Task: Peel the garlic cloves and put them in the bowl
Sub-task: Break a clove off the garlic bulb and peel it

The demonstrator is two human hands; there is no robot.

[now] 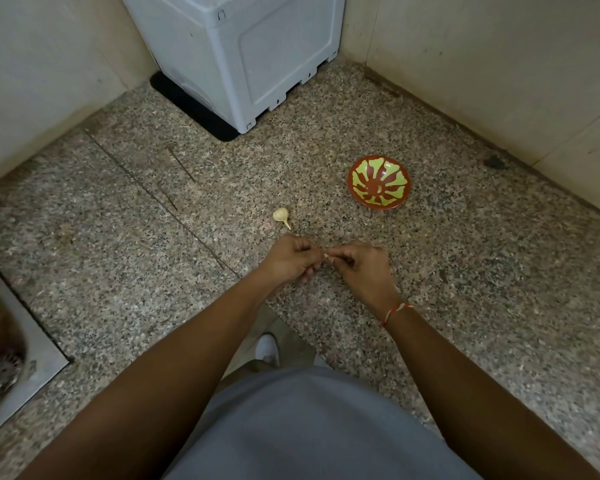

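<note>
Early in the task, by the look of it. Both hands meet over the counter's near-middle: left hand [290,258] and right hand [359,268] have fingers curled, fingertips pinched together on a small pale piece, probably a garlic clove [326,257], only a sliver of it visible between them. Can't tell if its skin is on or partly off; too small. Judging by the grip, peeling is the step in hand. Garlic bulb [281,216] lies on the counter just beyond the left hand, stem pointing toward the person, looks mostly whole, so most cloves are likely still to do. Bowl [379,182], red with yellow-green pattern, sits farther back and right of the hands, well apart from the bulb. One small pale bit near its centre could be a clove or just pattern; can't tell. So at most one done, one in hand, rest left. No loose skins visible on the surface. Surface: speckled granite counter [465,271], a seam line running diagonally on the left. Steel sink [32,355] with drain set in at the near-left edge. Grey plastic appliance [236,57] on a black mat in the far corner. Beige tiled walls [499,64] on both sides meet behind it. Floor and a white shoe [268,348] show below the near edge.
</note>
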